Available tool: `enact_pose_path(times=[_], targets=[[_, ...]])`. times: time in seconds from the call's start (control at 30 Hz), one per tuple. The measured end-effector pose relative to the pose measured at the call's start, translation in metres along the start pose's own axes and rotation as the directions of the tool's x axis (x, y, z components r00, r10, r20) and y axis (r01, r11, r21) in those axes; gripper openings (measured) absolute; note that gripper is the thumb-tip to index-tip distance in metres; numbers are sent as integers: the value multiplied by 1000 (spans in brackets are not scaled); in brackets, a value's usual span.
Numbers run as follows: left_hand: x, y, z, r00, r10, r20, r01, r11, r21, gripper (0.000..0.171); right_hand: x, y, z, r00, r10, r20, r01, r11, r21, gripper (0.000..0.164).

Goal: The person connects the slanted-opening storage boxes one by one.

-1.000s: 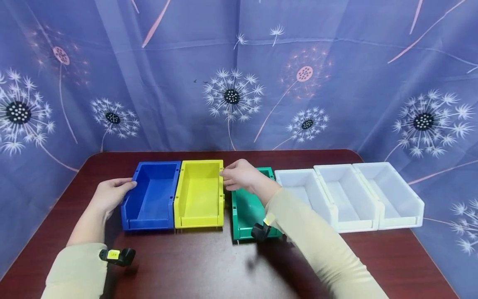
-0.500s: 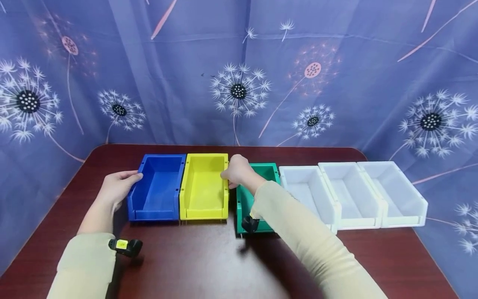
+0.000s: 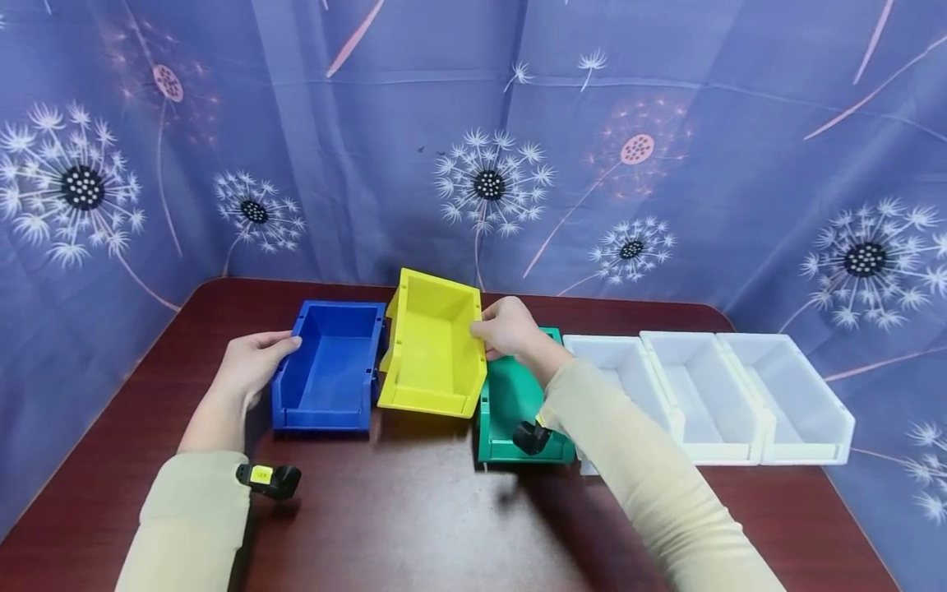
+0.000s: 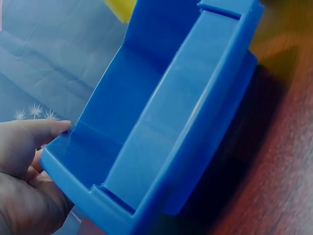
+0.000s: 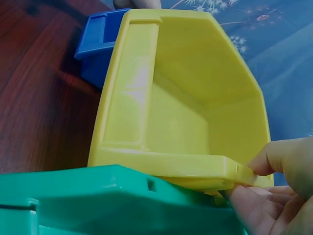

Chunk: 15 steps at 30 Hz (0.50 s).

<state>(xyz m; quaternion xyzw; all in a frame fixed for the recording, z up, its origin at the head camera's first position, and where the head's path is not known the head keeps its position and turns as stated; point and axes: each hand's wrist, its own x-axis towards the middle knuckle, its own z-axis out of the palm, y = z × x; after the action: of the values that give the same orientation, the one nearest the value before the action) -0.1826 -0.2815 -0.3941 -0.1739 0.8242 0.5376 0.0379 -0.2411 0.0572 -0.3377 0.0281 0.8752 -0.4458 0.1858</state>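
Observation:
My left hand (image 3: 255, 362) pinches the left wall of a blue bin (image 3: 329, 366), thumb over the rim, as the left wrist view also shows. With my right hand (image 3: 510, 330) I pinch the right rim of a yellow bin (image 3: 436, 341), which is tilted and raised off the table, apart from the blue one at its front. In the right wrist view the thumb lies on top of the yellow rim and the fingers are beneath it. Below my right wrist stands a green bin (image 3: 514, 395), partly covered by the hand and sleeve.
Three white bins (image 3: 792, 395) stand side by side to the right of the green one, the nearest partly hidden by my right sleeve. All sit on a dark red-brown table (image 3: 414, 510). A purple curtain (image 3: 370, 164) with a dandelion print hangs behind.
The yellow bin has been lifted and tilted away from the blue bin's side, with my right hand holding its rim. My left hand keeps its hold on the blue bin. The head view has shifted slightly.

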Motion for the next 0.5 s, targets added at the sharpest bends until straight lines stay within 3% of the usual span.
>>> enact_pose_path(times=[0.5], targets=[[2,3,5,1000,-15,1,15,1000,-23,57,-2,-1,3,1000,23,-6,-23,999,-33,30]])
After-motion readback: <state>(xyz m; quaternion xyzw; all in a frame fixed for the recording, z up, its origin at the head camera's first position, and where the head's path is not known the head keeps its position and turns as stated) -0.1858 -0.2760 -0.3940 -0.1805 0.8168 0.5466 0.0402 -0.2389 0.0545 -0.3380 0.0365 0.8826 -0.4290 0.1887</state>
